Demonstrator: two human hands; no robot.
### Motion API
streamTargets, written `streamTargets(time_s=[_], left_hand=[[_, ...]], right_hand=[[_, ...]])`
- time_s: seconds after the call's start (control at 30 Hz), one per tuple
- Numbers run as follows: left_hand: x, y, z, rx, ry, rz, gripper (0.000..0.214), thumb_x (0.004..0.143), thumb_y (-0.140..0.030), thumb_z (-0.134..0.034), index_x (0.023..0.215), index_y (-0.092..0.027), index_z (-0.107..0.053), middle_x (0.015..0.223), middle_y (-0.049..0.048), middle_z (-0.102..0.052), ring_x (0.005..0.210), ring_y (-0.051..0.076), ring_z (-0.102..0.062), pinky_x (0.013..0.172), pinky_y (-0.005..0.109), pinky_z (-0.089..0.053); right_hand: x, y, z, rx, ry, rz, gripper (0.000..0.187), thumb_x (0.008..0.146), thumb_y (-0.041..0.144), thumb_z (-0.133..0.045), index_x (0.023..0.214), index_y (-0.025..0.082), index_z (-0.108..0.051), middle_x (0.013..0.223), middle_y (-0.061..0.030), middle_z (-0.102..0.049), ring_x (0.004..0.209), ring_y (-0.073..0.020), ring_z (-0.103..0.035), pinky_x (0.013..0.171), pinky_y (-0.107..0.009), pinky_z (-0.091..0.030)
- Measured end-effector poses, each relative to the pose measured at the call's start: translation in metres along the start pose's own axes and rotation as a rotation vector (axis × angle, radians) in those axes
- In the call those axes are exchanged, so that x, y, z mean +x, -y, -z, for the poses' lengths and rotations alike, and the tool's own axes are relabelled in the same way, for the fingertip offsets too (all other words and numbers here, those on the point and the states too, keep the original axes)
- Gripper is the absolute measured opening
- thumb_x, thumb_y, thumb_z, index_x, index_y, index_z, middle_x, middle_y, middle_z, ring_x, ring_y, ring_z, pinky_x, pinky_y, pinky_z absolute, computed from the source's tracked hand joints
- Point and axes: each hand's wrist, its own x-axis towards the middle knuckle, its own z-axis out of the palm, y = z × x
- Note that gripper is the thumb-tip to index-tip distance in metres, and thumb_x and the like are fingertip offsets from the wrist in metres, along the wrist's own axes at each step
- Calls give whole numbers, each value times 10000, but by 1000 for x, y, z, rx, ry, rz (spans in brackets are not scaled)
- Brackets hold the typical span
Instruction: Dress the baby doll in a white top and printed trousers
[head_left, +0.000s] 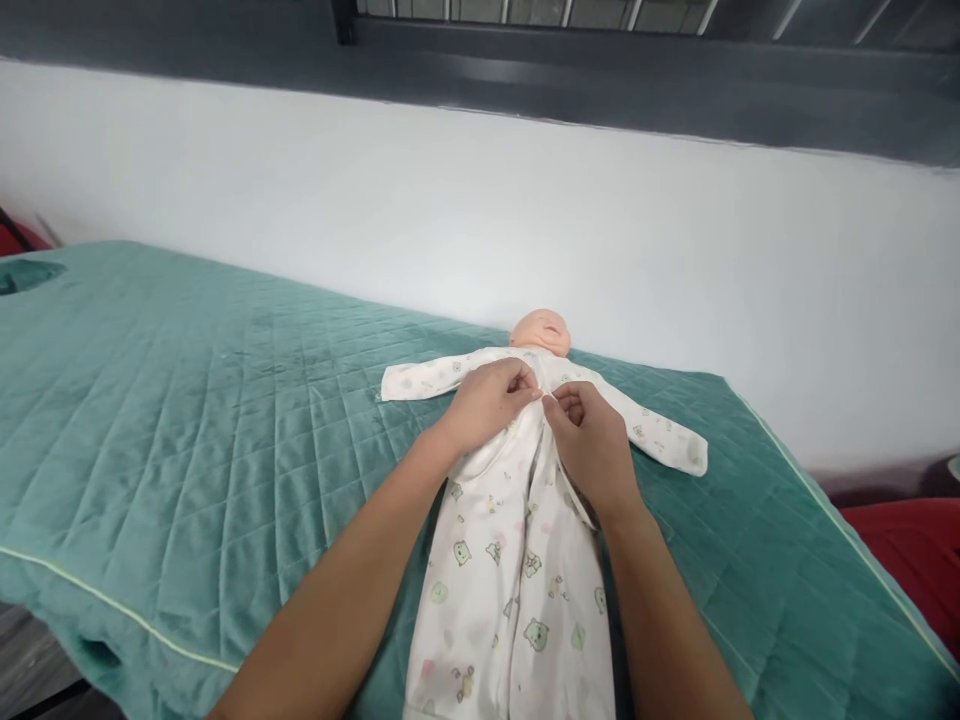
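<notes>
A baby doll (541,332) lies on its back, its head toward the wall, dressed in a white baby shirt (427,378) with sleeves spread to both sides. White baby pants (487,600) with small green and pink animal prints cover the lower part. Over the chest, my left hand (495,395) pinches the front edge of the shirt. My right hand (589,430) pinches the cloth just beside it, and the fingertips of both hands nearly meet. Whatever fastener lies between the fingers is too small to make out.
A green quilted cover (225,420) spreads over the table, its pale piping along the edges. Behind it stands a white wall (337,190) below a dark window ledge (525,85). A red chair (911,545) is at the right.
</notes>
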Motion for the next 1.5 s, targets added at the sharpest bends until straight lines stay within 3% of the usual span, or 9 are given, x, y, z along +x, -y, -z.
streamTargets(time_s=[0.2,0.47,0.77,1.2,1.5], left_hand=[[-3,-2,-2,-150,-64,6,67,874,-245,-578,835,-196,-602,814,-12,-654,759,140,-572,699,264,-406],[-7,-13,-7,-355,-33,28,89,871,-262,-598,858,-179,-627,813,-6,-626,763,128,-559,713,249,-414],[-6,-5,-7,-416,-16,87,118,859,-271,-596,882,-170,-653,777,-12,-599,702,114,-523,645,236,-393],[-7,-6,-9,-300,-37,52,89,867,-226,-569,869,-180,-645,822,2,-652,776,133,-587,737,261,-442],[-8,1,-14,-325,-35,-20,148,870,-200,-568,1010,-215,-613,844,-10,-640,792,125,-596,749,248,-451]], right_hand=[[2,3,6,104,-4,-77,151,842,379,-637,830,229,-649,776,-14,-679,708,-180,-596,711,-324,-444],[0,5,9,473,24,-196,228,795,418,-702,894,213,-699,842,-33,-723,783,-199,-655,684,-298,-488],[-3,-2,5,452,38,-189,271,797,425,-720,981,227,-742,892,-37,-743,893,-222,-683,812,-343,-519],[-2,-4,12,411,141,-168,325,789,421,-738,1038,215,-709,846,-11,-670,732,-153,-591,694,-296,-463],[-6,2,5,336,148,-133,338,780,371,-739,1054,233,-597,791,30,-604,672,-131,-509,646,-277,-426]])
